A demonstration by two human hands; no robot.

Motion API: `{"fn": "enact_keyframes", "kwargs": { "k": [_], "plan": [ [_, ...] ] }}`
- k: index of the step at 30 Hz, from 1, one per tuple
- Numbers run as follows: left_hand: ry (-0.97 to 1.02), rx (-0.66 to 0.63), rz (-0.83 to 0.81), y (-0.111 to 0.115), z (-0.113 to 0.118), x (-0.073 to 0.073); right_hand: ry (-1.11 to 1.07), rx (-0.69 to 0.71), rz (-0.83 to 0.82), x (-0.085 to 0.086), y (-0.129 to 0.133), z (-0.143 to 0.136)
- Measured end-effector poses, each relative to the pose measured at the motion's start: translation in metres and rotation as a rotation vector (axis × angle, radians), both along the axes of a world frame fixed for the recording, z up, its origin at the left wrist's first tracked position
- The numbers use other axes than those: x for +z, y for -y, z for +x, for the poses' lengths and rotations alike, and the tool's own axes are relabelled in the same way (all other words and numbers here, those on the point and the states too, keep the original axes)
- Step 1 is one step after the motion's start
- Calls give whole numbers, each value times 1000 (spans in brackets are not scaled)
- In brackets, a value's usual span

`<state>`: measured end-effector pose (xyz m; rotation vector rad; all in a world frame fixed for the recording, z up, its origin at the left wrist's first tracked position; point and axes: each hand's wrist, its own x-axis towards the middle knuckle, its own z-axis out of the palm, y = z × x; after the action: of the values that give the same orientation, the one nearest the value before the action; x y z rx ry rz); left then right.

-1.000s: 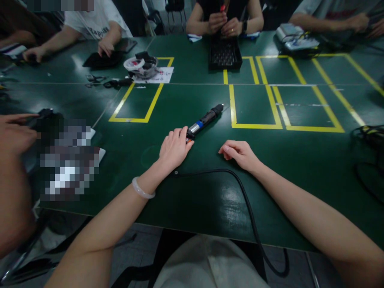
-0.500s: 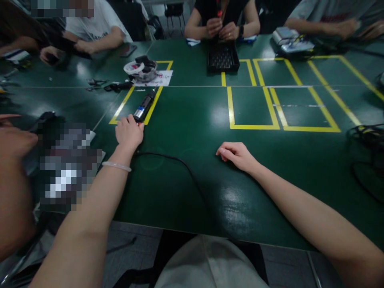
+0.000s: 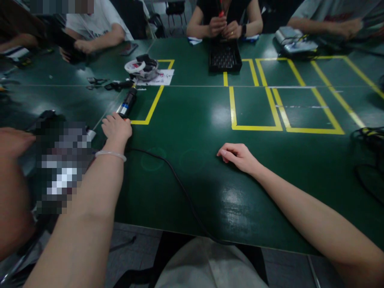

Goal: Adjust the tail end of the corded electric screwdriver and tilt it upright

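Observation:
My left hand (image 3: 117,129) is wrapped round the rear end of a black electric screwdriver (image 3: 128,102) with a blue and silver band. The tool's tip points away from me, along the left side of a yellow tape outline (image 3: 154,105). A black cable (image 3: 177,176) runs from near my left wrist across the green table (image 3: 192,192) to its front edge. My right hand (image 3: 237,155) rests on the table, fingers curled in; whether anything lies inside them is hidden.
Rolls of tape (image 3: 141,67) sit on a paper beyond the screwdriver, with pliers (image 3: 96,81) to their left. Across the table, a person holds a red-tipped tool over a black tray (image 3: 225,58). Another person's arm is at far left. Bundled cables (image 3: 370,142) lie at right.
My left hand has shifted the screwdriver to the left, from the outline's right side to its left side. The cable has followed. My right hand has stayed put.

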<state>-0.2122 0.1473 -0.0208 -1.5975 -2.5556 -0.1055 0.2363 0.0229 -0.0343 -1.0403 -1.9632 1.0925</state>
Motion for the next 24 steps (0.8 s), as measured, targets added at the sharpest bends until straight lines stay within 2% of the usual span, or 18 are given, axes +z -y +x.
{"fn": "enact_keyframes", "kwargs": {
  "k": [8,15,24],
  "plan": [
    [-79,-32,-30,5,-5,0,0,0,-3,-1,0,0],
    [-58,-27,-20,4,-7,2,-4,7,-15,-3,0,0],
    [-45,-36,21,18,12,6,-12,10,-14,-2,-1,-2]
  ]
}}
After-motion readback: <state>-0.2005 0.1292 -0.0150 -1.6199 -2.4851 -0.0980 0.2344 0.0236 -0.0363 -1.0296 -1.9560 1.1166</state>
